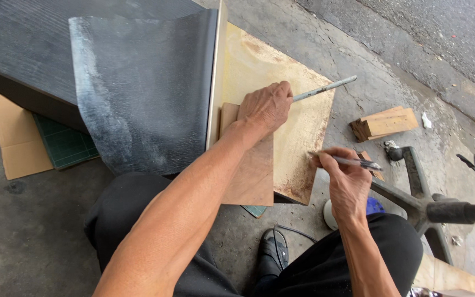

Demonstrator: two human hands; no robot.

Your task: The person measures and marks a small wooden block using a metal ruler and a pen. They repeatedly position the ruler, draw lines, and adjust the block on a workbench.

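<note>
Left hand (265, 107) presses a metal ruler (325, 88) & small wood block (248, 170) flat on the yellowish board (298, 137). Right hand (347, 176) grips a pen (355, 162), tip at board's edge. Best: keep ruler pinned firm, pen tight vs. its edge.

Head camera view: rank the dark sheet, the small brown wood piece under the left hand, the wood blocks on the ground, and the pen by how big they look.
Largest to smallest as they look:
1. dark sheet
2. brown wood piece, partly covered by the left hand
3. wood blocks
4. pen in the right hand

The blocks lie farther away, so their rank is less sure.
</note>
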